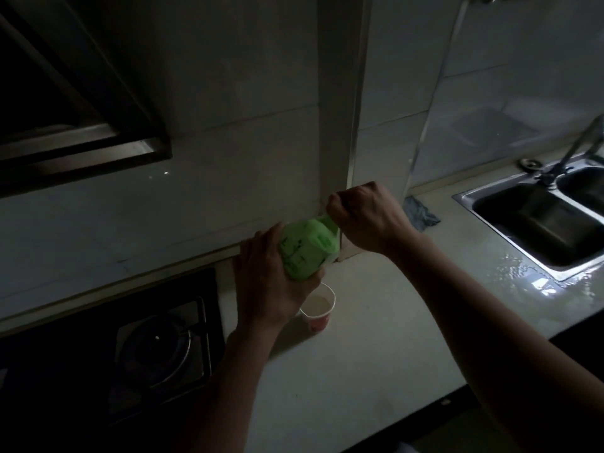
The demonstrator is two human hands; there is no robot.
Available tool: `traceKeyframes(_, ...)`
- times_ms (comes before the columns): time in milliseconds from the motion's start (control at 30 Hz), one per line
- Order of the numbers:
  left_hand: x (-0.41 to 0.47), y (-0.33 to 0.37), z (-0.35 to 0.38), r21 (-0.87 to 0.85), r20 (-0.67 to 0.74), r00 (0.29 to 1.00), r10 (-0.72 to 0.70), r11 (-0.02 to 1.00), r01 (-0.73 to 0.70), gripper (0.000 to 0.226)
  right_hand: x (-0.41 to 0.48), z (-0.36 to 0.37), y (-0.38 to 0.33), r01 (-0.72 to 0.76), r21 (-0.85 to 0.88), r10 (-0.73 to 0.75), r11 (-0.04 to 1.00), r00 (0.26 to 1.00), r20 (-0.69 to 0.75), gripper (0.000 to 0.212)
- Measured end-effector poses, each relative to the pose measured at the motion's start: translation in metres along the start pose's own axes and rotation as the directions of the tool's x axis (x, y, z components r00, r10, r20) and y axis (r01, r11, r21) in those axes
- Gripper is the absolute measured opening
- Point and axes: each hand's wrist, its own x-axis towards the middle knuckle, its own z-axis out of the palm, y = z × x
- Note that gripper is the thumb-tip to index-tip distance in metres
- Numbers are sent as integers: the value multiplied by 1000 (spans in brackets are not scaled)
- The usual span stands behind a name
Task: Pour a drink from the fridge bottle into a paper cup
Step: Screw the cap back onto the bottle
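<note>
**Both hands on the bottle above the cup**

The left hand (271, 282) is gripping the green bottle (305, 248) round its lower body, fingers wrapping the far side and thumb on the near side. The bottle is leaning, its top pointing up and to the right. The right hand (366, 217) is closing round that top end, fingers curling tightly over the neck and hiding the cap, so whether the bottle is open cannot be told.

The paper cup (318, 308) is standing upright on the desk (359, 348), just below the bottle's base and partly hidden behind the left hand. Its upper part is showing white, its lower part red. The dim light is making it hard to tell whether the cup is holding any liquid.

A black stove (160, 351) is sitting at the left end of the desk, under a hood (81, 138). A steel sink (539, 220) is lying at the far right with a tap (575, 148) over it. A grey cloth (421, 214) is lying by the far wall, between the right hand and the sink.
</note>
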Motion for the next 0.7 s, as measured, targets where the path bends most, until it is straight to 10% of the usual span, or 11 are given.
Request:
traceKeyframes(133,15,5,1,-148,56,996,-68,986,76,89,-1,-3,7,-144,346,133,927,990,56,51)
traceKeyframes(300,18,24,-8,-612,146,929,-339,707,354,82,-2,-3,31,-104,763,75,638,995,73,52)
traceKeyframes(533,-8,62,-44,-759,-9,838,-546,549,350,63,-8,-2,20,-60,908,-233,414,958,169,43)
traceKeyframes(700,-58,83,-101,-710,-236,736,-635,629,316,44,-10,5,-52,52,964,-484,259,871,83,52)
